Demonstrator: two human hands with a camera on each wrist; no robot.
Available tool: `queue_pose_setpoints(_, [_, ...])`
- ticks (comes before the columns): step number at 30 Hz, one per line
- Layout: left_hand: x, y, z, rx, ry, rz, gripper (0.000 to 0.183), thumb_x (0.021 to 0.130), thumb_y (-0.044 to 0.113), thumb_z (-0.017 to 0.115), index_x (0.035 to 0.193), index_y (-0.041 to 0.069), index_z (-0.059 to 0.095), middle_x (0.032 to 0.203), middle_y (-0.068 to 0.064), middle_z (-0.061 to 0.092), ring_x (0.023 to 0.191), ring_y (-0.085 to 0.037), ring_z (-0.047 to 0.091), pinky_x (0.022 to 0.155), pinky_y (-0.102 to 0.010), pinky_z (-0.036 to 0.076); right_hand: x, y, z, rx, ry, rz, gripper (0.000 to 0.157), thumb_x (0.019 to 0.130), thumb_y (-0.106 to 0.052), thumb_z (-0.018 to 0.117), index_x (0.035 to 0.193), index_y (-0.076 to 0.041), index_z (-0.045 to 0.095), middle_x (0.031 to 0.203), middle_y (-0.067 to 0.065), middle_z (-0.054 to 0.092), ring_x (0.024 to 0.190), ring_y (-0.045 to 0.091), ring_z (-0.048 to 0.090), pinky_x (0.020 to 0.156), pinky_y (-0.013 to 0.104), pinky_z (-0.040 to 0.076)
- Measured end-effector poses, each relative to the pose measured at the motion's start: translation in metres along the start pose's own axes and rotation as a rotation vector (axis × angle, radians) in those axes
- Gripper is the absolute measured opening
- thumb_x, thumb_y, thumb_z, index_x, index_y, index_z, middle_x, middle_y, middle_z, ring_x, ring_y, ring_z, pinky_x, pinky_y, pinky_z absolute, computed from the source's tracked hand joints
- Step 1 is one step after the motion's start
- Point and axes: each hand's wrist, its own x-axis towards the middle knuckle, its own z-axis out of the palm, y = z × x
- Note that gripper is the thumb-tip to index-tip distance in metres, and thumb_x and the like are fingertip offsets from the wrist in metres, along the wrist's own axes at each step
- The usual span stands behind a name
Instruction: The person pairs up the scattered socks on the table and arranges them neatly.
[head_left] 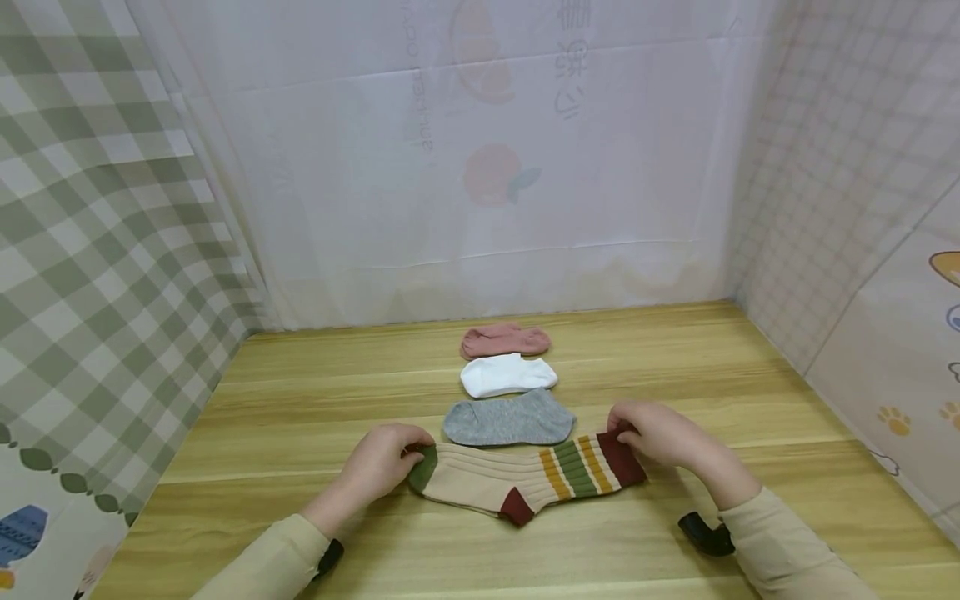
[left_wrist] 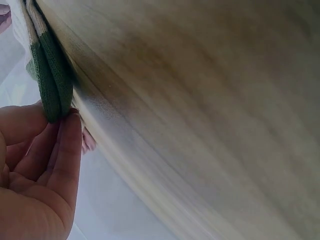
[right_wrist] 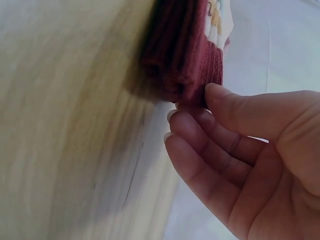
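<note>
A long cream sock (head_left: 480, 475) with a green toe, a maroon heel and cuff, and yellow and green stripes lies sideways across the table. My left hand (head_left: 386, 457) pinches its green toe (left_wrist: 52, 80) between thumb and fingers. At the other end, my right hand (head_left: 660, 433) pinches the maroon cuff (right_wrist: 212, 70). Just behind the long sock lies a grey ankle sock (head_left: 510, 418), its lower edge close against it. Beyond that come a white ankle sock (head_left: 506, 375) and a pink ankle sock (head_left: 504, 340), forming a column.
The wood-grain table (head_left: 300, 400) ends at a pale cloth (head_left: 487, 208) behind. Green checked cloth (head_left: 112, 192) hangs on the left, and a printed cloth (head_left: 862, 250) on the right. Dark wrist devices (head_left: 707, 535) show beneath both forearms.
</note>
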Motion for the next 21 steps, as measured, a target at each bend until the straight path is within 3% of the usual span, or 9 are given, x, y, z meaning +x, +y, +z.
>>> queue_pose_setpoints(11, [-0.001,-0.001,-0.001,0.018,-0.018,-0.007,0.019,0.084,-0.005,0.074,0.099,0.008,0.076,0.097,-0.003,0.073,0.091,-0.019,0.069,0.078,-0.037,0.055,-0.002,0.004,0.000,-0.056,0.020,0.014,0.014,0.088,0.004,0.069,0.090,-0.009,0.064,0.084,-0.004,0.062,0.078,0.014,0.060,0.067,0.036,0.050])
queue_pose_setpoints(15, [-0.002,-0.002,-0.005,0.031,0.010,-0.021,0.017,0.086,-0.001,0.074,0.102,0.005,0.075,0.097,-0.004,0.072,0.088,-0.019,0.068,0.077,-0.038,0.055,-0.002,0.001,-0.006,-0.069,0.040,0.029,0.011,0.089,0.004,0.067,0.093,-0.006,0.066,0.085,-0.002,0.064,0.079,0.016,0.061,0.068,0.038,0.051])
queue_pose_setpoints(21, [-0.001,-0.003,-0.014,0.055,0.075,-0.033,0.022,0.085,0.001,0.076,0.107,0.003,0.073,0.100,-0.007,0.072,0.091,-0.023,0.068,0.079,-0.042,0.055,0.001,-0.007,-0.015,-0.105,0.104,-0.021,0.009,0.089,0.003,0.068,0.096,-0.004,0.068,0.086,-0.001,0.064,0.079,0.016,0.061,0.069,0.038,0.052])
